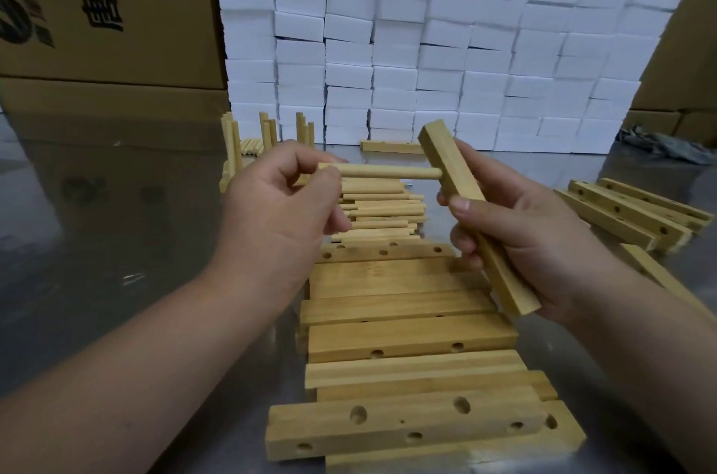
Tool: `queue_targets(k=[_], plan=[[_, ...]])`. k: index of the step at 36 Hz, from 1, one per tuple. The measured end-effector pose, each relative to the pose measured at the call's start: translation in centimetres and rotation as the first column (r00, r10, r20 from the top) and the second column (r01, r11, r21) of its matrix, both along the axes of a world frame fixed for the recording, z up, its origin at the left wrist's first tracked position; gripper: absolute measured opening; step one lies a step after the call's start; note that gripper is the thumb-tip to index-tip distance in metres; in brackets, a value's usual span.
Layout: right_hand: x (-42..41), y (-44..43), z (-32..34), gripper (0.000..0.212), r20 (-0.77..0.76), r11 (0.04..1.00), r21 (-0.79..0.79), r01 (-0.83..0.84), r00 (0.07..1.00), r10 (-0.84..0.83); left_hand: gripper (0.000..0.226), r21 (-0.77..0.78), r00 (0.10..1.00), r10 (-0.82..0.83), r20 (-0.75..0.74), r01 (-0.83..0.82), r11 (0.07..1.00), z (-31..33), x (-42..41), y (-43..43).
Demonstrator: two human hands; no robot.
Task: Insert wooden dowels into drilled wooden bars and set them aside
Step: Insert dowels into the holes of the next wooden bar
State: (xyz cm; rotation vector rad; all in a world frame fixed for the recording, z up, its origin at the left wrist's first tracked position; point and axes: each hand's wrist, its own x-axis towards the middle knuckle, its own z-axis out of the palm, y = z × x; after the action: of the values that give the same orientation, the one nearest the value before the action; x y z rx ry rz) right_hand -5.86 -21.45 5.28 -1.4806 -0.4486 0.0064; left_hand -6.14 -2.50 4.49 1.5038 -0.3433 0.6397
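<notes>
My right hand (520, 237) grips a light wooden bar (454, 171), held tilted above the table. A round wooden dowel (392, 172) lies level between my hands, its right end meeting the bar's left face. My left hand (279, 209) pinches the dowel's left end. Below them lies a pile of loose dowels (380, 209). A stack of drilled bars (403, 334) fills the near table. At the back left stand bars with upright dowels (248, 136).
More drilled bars (628, 213) lie at the right. One bar (388, 146) lies before a wall of white foam blocks (426, 58). Cardboard boxes (101, 7) stand behind. The table is shiny metal (116, 240). A dark rag (659, 143) lies far right.
</notes>
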Motion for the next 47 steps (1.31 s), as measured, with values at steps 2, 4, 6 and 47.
queue_targets(k=[2,4,6,47], plan=[[0.1,-0.1,-0.1,0.047,0.001,0.999,-0.014,0.039,0.999,-0.039,0.023,-0.017,1.000,-0.001,0.003,0.001,1.000,0.0,0.1,0.2],[0.3,-0.2,-0.2,0.043,-0.010,0.998,-0.008,0.059,0.998,-0.059,0.022,-0.040,1.000,-0.019,-0.003,0.019,0.999,0.0,0.2,0.3],[0.5,-0.4,-0.3,0.052,0.000,0.996,-0.035,0.085,0.996,-0.086,0.023,-0.066,0.999,-0.033,-0.007,0.032,0.997,-0.1,0.3,0.3],[-0.5,0.0,0.2,0.045,0.151,0.931,-0.351,0.100,0.987,-0.049,0.032,0.632,0.958,0.184,0.218,-0.283,0.721,-0.9,0.3,0.9]])
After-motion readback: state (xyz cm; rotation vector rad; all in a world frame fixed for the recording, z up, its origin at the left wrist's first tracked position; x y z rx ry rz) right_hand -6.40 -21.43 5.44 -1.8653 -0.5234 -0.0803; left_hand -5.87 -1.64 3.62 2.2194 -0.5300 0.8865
